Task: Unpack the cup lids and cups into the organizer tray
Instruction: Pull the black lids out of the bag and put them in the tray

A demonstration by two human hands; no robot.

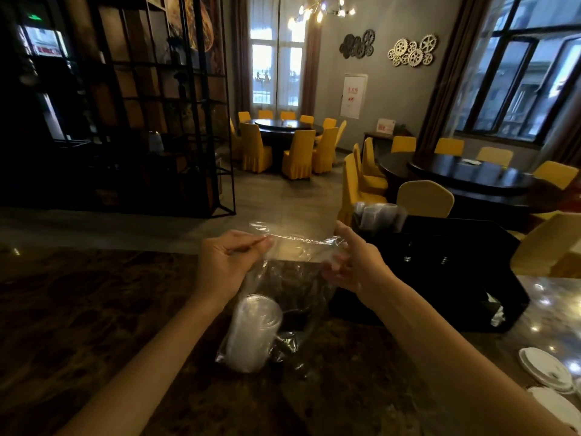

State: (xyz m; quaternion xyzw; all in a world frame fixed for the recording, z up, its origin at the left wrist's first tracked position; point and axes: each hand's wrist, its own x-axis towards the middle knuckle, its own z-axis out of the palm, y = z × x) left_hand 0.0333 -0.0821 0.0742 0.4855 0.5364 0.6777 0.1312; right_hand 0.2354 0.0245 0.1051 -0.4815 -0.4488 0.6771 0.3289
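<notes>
Counter (pixel 94 309) stretches dark and bare left of the plastic bag (pixel 292 278), its far edge just beyond. Both hands, left (pixel 226 262) and right (pixel 355 265), pinch the bag's mouth apart. Clear stacked cups (pixel 251 332) lie inside it. Right of the bag stands the black organizer tray (pixel 440 269), touching it.

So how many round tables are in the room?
2. One round table sits far back by the bright window, the other is nearer on the right. More may be hidden.
</notes>
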